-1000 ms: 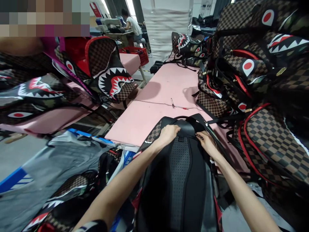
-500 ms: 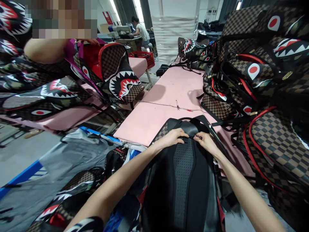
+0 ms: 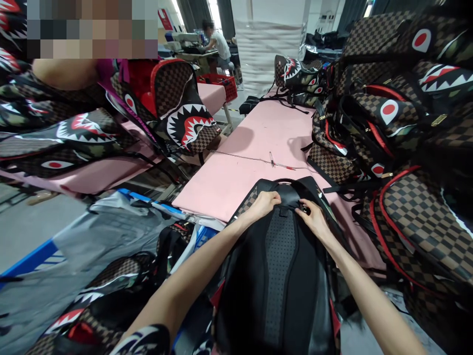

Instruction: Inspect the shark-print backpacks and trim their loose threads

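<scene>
A black backpack (image 3: 244,296) lies on its front before me, back panel up, with a perforated strip (image 3: 281,261) down its middle. Its upper end rests on the pink table. At the top of the panel, my left hand (image 3: 264,206) is closed, its fingertips pinching the black flap (image 3: 288,195) below the carry handle. Just right of it, my right hand (image 3: 313,217) has thumb and fingers bent together at the flap's other side. A small dark thing with a glint shows in those fingers, too small to name.
A pen (image 3: 272,159) lies on the pink table (image 3: 254,128). Patterned backpacks (image 3: 432,212) are heaped along the right; more fill a grey-lined bin (image 3: 121,217) at lower left. A co-worker's arm (image 3: 62,74) is beside an open backpack (image 3: 177,93) at left. Another person sits farther back.
My left hand has drawn its fingers in and closed on the flap. My right hand's fingers have shifted slightly, and a small loop now shows below the flap.
</scene>
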Demonstrator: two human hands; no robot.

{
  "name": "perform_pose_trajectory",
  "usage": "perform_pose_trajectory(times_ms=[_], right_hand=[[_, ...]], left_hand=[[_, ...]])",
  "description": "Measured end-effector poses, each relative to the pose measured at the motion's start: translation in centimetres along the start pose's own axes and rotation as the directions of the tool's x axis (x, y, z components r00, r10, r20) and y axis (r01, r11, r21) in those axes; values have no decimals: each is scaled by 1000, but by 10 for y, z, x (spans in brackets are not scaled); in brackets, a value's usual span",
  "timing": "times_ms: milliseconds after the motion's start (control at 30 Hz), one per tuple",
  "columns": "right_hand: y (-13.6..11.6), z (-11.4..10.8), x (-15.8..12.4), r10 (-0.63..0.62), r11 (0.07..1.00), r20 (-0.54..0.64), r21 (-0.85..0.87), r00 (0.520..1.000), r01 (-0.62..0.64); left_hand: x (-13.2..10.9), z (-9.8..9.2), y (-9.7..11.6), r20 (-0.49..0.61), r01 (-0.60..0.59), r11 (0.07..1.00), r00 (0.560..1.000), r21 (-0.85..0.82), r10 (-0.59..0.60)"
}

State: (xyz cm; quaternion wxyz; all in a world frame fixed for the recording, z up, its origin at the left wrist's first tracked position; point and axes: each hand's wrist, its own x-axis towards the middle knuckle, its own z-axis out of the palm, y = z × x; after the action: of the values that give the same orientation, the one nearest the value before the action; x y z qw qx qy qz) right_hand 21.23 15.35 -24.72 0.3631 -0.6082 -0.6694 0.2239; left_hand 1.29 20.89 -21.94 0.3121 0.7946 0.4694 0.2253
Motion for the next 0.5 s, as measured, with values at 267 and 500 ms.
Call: perform_pose_trajectory(times_ms=[267,500], right_hand=[[-26,5,1,-199,937,95,-275,975,218],[-27,13,11,-202,936,101,-271,974,223]], left_hand=[[1,-7,2,54,79,993,996,-84,-74],[-1,-5,-4,70,77,985,995,-157,-67]])
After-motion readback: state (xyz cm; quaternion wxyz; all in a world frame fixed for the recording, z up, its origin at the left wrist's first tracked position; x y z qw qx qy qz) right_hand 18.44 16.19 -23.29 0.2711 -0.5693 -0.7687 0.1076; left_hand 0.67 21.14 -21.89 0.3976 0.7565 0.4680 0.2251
